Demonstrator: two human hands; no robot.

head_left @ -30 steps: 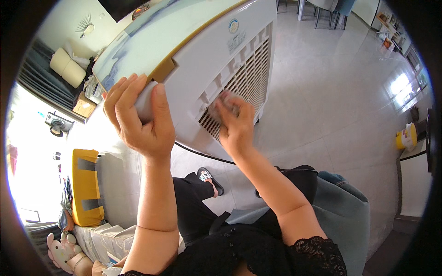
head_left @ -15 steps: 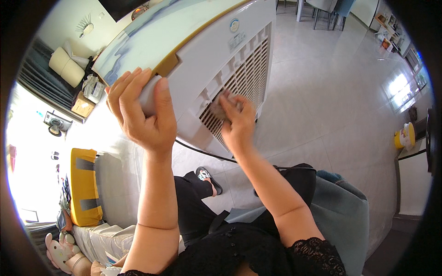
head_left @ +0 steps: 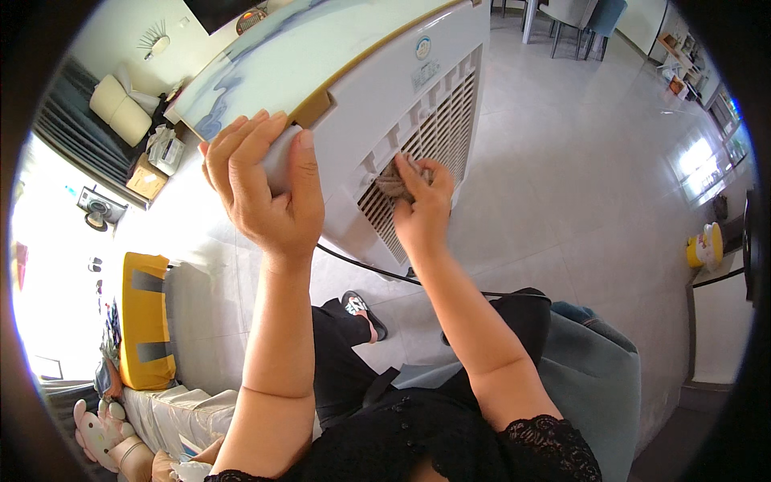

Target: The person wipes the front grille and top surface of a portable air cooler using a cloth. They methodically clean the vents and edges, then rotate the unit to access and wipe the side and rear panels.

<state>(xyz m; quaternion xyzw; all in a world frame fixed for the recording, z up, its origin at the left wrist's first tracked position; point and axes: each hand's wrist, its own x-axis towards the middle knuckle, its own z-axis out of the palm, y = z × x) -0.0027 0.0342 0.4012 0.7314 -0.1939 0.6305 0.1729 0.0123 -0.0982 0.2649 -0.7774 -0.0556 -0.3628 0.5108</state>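
Observation:
A white boxy appliance (head_left: pixel 353 128) with a slatted grille (head_left: pixel 446 120) and a blue-and-white marbled top (head_left: pixel 265 60) stands in front of me. My left hand (head_left: pixel 269 189) is wrapped round its near corner, thumb on the grille side and fingers over the other side. In my right hand (head_left: pixel 426 201) is a bunched grey-brown cloth (head_left: pixel 393 183), held against the lower near part of the grille. Part of the cloth is hidden by my fingers. A black cord (head_left: pixel 361 265) runs from under the appliance towards my right leg.
A grey-blue seat (head_left: pixel 598 369) is under me. To the left are a yellow-edged piece (head_left: pixel 144 321), a sofa (head_left: pixel 181 414) with a plush toy (head_left: pixel 100 434), and a cardboard box (head_left: pixel 147 177). A yellow bucket (head_left: pixel 705 247) stands far right; chairs (head_left: pixel 586 20) are at the back.
The appliance and my left hand on its corner appear slightly farther right in view. My right hand has shifted a little with the cloth, which stays on the grille.

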